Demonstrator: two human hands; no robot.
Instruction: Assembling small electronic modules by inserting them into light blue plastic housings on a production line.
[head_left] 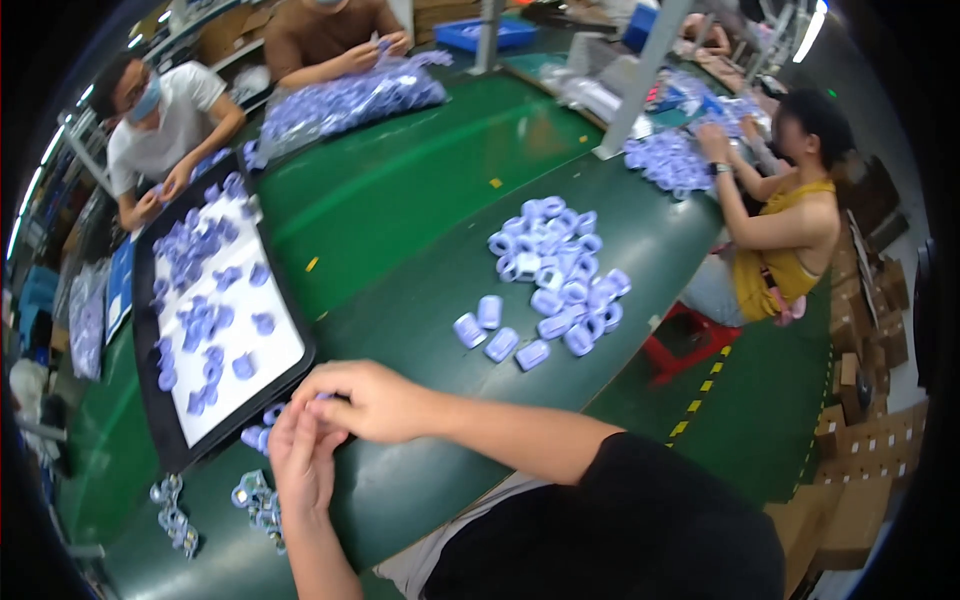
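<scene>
Casings [570, 268] lie ahead-right, nearer the right hand [378, 402]; it and the left hand [303, 460] pinch a lavender piece [323, 396]. Its axis is hidden.

Before us, a green workbench [425, 310] bears a black tray [165, 420], lavender casings [574, 292] to its right, circuit boards [178, 522] off its near end, a filled bag [350, 110] by its far end.

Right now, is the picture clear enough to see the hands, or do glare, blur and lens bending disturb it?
In the head view, the left hand and right hand are fairly clear, but the purple pieces on the tray look soft; in the same view, a lamp glares at upper right, pale sheen lies on the green table, and the fisheye lens tilts the boxes.
</scene>
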